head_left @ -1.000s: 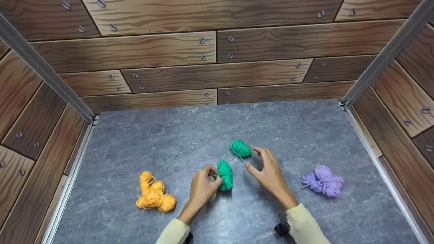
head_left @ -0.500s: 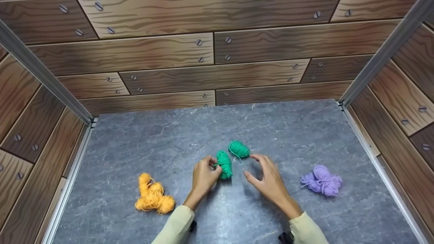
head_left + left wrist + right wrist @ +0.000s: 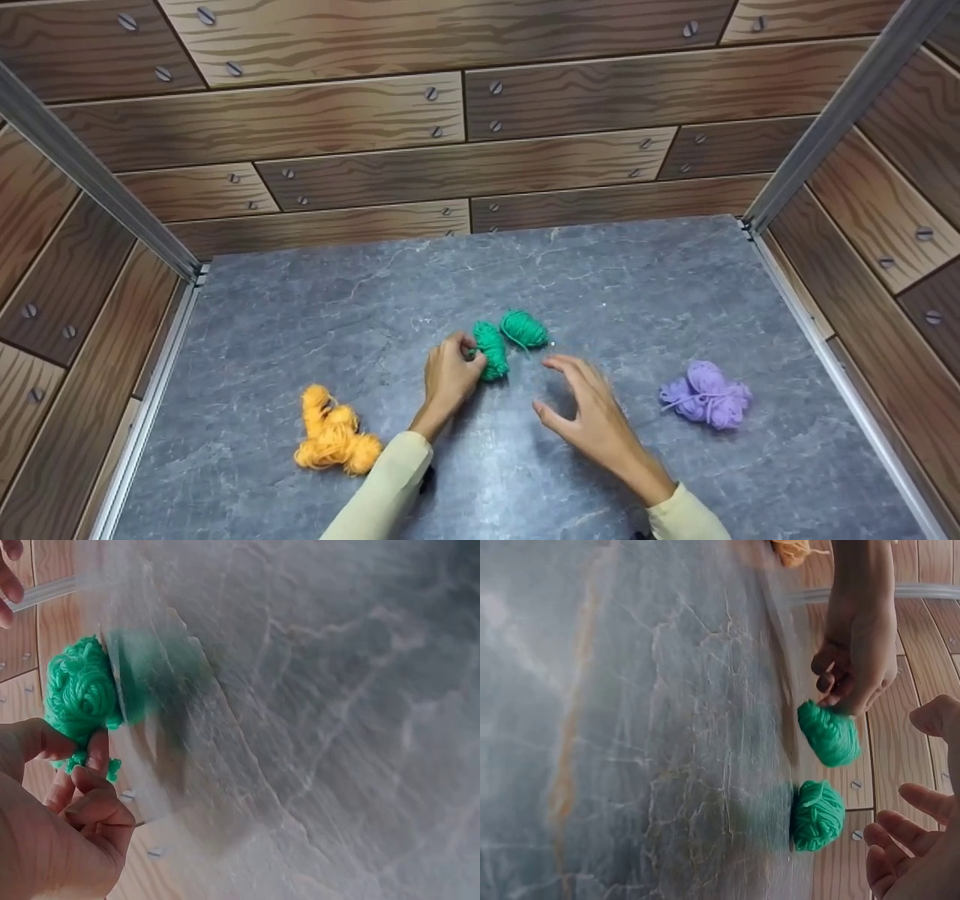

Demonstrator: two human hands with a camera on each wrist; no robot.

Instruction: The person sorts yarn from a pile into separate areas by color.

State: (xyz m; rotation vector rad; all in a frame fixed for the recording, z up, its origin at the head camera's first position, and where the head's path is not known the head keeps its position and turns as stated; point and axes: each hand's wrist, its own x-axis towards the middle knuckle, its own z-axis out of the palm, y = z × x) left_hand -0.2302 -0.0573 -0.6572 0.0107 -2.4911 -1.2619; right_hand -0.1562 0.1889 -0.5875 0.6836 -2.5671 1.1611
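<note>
My left hand (image 3: 451, 375) pinches a green yarn bundle (image 3: 491, 351) by its left side; in the left wrist view, thumb and fingers grip a small knotted bit of the yarn (image 3: 76, 759). Just right of and behind it lies a second green yarn ball (image 3: 524, 328), with a loose strand toward the front. My right hand (image 3: 596, 416) hovers to the right of both, fingers spread and apart from the yarn. In the right wrist view this hand (image 3: 922, 840) holds nothing, and the second ball (image 3: 818, 815) sits beyond its fingertips.
An orange yarn heap (image 3: 337, 435) lies at the left, close by the left sleeve (image 3: 382, 480). A purple yarn heap (image 3: 706, 396) lies at the right. Wood-patterned walls (image 3: 375, 172) and metal rails (image 3: 832, 382) bound the grey marbled tabletop (image 3: 360, 300).
My left hand has moved the held green bundle away from me, up close beside the second green ball. My right hand has drawn back from that ball, toward me.
</note>
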